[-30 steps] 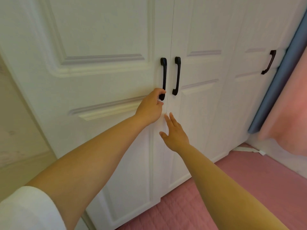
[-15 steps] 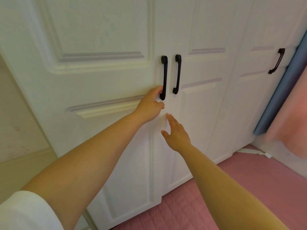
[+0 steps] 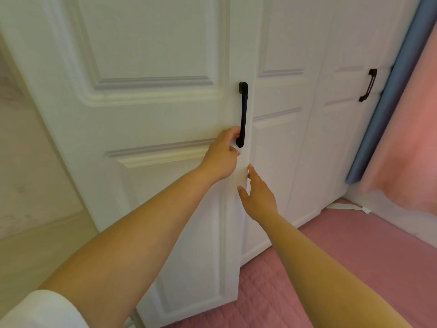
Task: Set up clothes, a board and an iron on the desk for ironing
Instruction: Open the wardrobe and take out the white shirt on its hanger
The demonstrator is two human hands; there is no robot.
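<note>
I face a white panelled wardrobe. Its left door (image 3: 146, 129) has swung out towards me and hides the handle of the door behind it. My left hand (image 3: 221, 157) is closed around the lower end of this door's black handle (image 3: 243, 114). My right hand (image 3: 257, 195) is open just below, fingers spread near the door's free edge, holding nothing. No clothes, board or iron are visible; the wardrobe's inside is hidden.
The neighbouring white door (image 3: 281, 138) is shut. A further door with a black handle (image 3: 367, 85) stands at the right. A blue strip (image 3: 383, 119) and a pink curtain (image 3: 411, 129) hang beyond. Pink quilted flooring (image 3: 331, 245) lies below; a pale wall (image 3: 28, 185) is left.
The left door has swung outward, pulled by my left hand, and now covers the second handle. My right hand stayed just below, near the door's edge.
</note>
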